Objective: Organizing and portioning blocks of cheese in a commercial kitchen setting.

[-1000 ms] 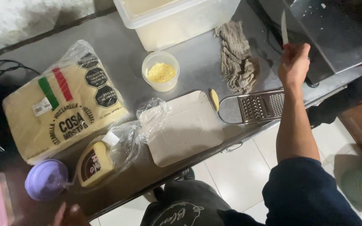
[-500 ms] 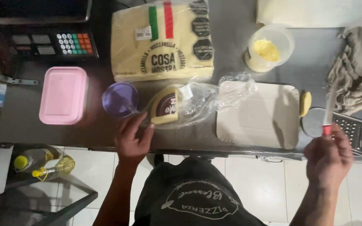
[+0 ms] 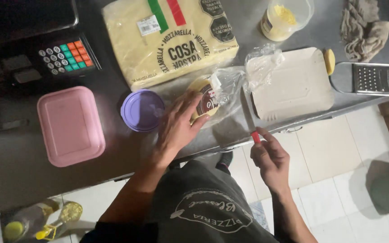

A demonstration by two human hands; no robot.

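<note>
Plastic-wrapped cheese wedge mid-worktop, just right of purple lid, under left hand, fingers spread flat. Right hand near edge, grip pinching red-handled knife.

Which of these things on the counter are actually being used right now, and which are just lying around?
In use:
left hand on wrapped cheese wedge
right hand holding red-handled knife

Lying about:
purple lid
pink box
big cheese block
grater
cloth
</note>
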